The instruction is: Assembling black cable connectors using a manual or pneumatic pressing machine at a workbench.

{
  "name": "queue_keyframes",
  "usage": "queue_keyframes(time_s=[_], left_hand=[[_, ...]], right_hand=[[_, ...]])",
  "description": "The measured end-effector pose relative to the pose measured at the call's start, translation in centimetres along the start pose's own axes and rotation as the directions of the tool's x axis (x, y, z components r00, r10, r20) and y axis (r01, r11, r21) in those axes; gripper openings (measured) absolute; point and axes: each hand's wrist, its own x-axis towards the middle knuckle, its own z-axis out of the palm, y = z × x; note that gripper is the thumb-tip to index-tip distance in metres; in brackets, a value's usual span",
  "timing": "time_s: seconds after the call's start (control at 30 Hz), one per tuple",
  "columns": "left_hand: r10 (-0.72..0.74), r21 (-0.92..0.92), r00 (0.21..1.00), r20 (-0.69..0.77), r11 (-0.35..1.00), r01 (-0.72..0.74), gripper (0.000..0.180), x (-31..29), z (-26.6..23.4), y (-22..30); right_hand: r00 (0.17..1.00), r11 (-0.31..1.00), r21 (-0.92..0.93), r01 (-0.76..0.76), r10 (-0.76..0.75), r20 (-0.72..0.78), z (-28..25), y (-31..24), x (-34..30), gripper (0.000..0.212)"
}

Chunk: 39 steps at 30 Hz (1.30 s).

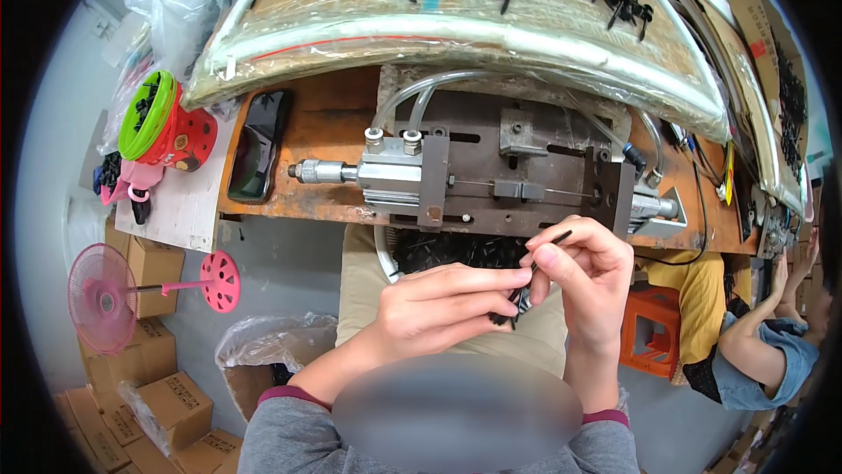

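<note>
In front of the bench, both my hands meet over my lap around a slim black stick-like part [561,238]. My right hand [589,274] pinches it near its upper end between thumb and fingertips. Closed from the other side is my left hand [430,303], its fingers on the lower length of the part. A wider black end [501,320] shows below the left fingers; whether it belongs to the same piece I cannot tell. Just beyond the hands lies a metal fixture [474,211] with an air cylinder [390,180] on its left and small grey blocks [517,190] in the middle.
A plastic-wrapped tray [351,22] with several black stemmed parts stands behind the fixture. More black parts [456,250] lie under the bench edge. A phone [260,145] and a red-green bucket [189,136] are at left. Another person's arm [756,334] shows at right.
</note>
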Motion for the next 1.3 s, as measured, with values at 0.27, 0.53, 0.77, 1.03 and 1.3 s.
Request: queue_keyframes(time_s=[0.27, 0.53, 0.77, 1.03, 1.3], left_hand=[[-0.025, 0.227, 0.992, -0.121, 0.972, 0.052, 0.03, 1.5, -0.2, 0.3], [0.02, 0.55, 1.0, -0.018, 0.835, -0.007, 0.027, 2.6, 1.9, -1.1], [0.038, 0.634, 0.999, 0.033, 0.772, -0.05, 0.025, 2.4, 2.9, -2.6], [-0.044, 0.683, 0.994, 0.1, 0.73, -0.036, 0.023, 3.5, 2.6, -2.0], [-0.106, 0.681, 0.989, 0.107, 0.732, 0.005, 0.027, 3.4, 2.7, -2.0]], right_hand=[[0.849, 0.439, -0.824, 0.359, -0.52, 0.093, -0.5, -5.5, 11.1, 0.022], [0.797, -0.505, -0.769, 0.391, -0.232, 0.558, -1.0, -6.2, 29.4, 0.028], [0.847, -0.43, -0.785, 0.446, -0.082, 0.526, -3.7, -6.4, 32.3, 0.056], [0.838, -0.201, -0.834, 0.513, -0.094, 0.538, -5.1, -9.6, 25.5, 0.031], [0.984, 0.424, -0.894, 0.147, -0.156, 0.088, -7.4, -11.4, 21.9, 0.025]])
